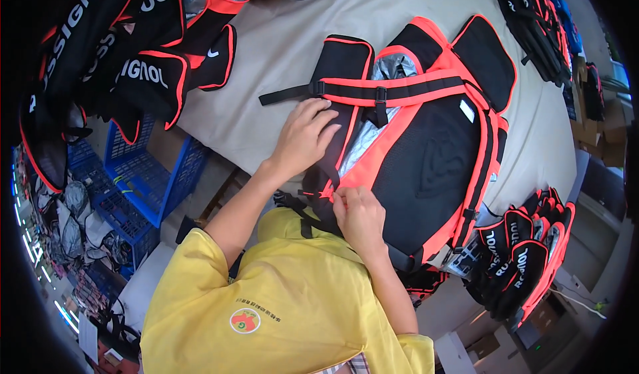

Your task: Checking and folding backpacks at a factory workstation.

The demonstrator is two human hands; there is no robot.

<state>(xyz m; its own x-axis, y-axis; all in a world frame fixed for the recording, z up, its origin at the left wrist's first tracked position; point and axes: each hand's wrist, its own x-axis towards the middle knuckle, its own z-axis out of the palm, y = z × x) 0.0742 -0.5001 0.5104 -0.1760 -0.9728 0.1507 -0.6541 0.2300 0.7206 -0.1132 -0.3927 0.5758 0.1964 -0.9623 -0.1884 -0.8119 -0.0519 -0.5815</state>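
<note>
Hands (306, 141) press padded black-and-orange mesh backpack (426, 154) flat

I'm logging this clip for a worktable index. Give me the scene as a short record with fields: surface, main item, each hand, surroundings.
surface: grey cloth-covered table
main item: black and orange backpack lying flat, strap side up, buckled chest strap across it
left hand: left hand flat on the backpack's left shoulder strap, holding nothing
right hand: right hand pinching the orange trim at the backpack's lower edge
surroundings: stacks of matching black and orange pieces top left, more at lower right; blue plastic crates under the table
</note>
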